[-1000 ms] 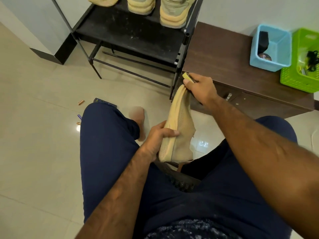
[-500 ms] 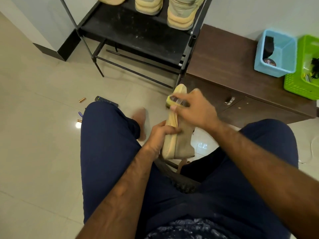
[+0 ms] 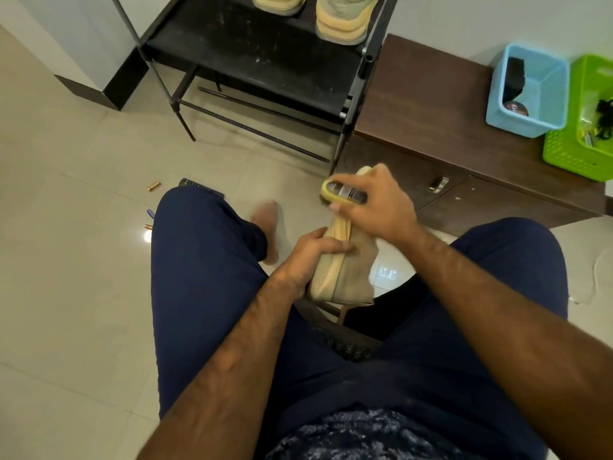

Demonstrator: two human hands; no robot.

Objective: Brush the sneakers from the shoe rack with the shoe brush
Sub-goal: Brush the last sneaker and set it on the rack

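Moved: right hand [image 3: 381,207] has turned yellow-backed shoe brush [image 3: 343,193] flat across toe of tan knit sneaker [image 3: 348,277]. Right fingers curled round brush. Left hand [image 3: 315,257] grips sole midway. Sneaker between knees, long axis away from body, heel nearest; judged stroke heelward.

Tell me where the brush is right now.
In the head view, just right of centre: the right hand grips the brush against the far end of the sneaker, which the left hand holds, near the rack.

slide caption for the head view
The left hand holds a sneaker while the right hand grips a brush against its far end.
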